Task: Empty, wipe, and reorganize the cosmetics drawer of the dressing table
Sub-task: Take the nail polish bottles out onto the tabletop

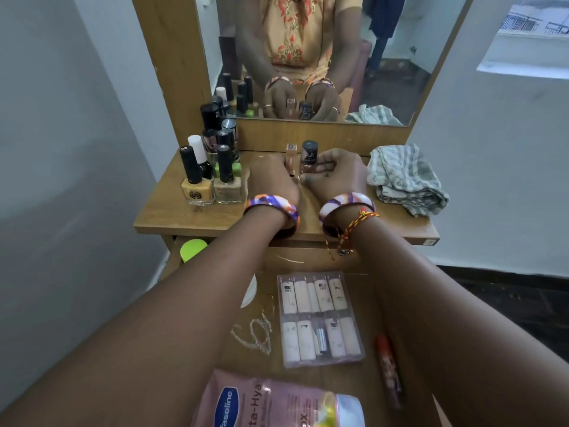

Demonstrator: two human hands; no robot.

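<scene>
On the dressing table top, my left hand grips a peach nail polish bottle and my right hand grips a dark-capped nail polish bottle. Both bottles stand upright side by side near the mirror's base. A cluster of several nail polish bottles stands at the table's left. The open drawer below holds a clear case of lipsticks, a Vaseline lotion bottle, a thin chain and an orange tube.
A folded checked cloth lies on the table's right. The mirror rises behind the table top. A green lid shows under the table's left edge. Walls stand close on both sides.
</scene>
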